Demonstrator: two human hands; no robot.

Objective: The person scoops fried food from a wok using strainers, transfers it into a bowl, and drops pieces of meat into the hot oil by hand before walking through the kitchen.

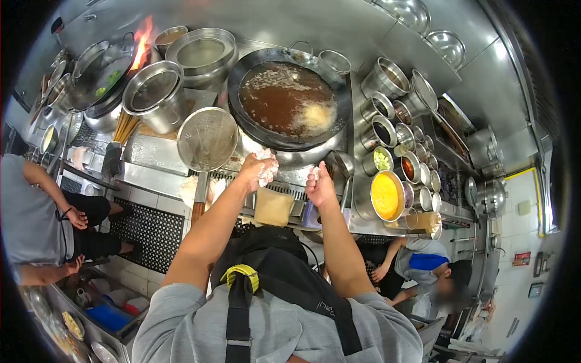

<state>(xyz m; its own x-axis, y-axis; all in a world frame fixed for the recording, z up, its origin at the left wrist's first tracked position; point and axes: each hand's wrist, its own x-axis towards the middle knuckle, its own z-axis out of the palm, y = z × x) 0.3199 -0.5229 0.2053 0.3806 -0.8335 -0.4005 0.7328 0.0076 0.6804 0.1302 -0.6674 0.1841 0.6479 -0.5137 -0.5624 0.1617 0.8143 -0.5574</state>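
Observation:
A large black wok (237,97) of bubbling brown oil stands in front of me, with a pale frothing patch (316,116) at its right side. Near the wok's front rim, my left hand (249,175) is closed around several white, floury-looking lumps (267,172). My right hand (321,189) is a little to the right, its fingers closed on a small whitish lump (315,173). What food these lumps are I cannot tell. Left of the wok lies a round mesh strainer (208,139), its handle pointing toward me. A ladle (340,164) lies just beyond my right hand.
To the right are steel pots, sauces and a bowl of yellow liquid (387,196). Flame (143,45) rises beside another wok (103,75) at far left. One co-worker (36,212) stands left; another (417,266) is low at right. A tan block-like item (273,207) lies before me.

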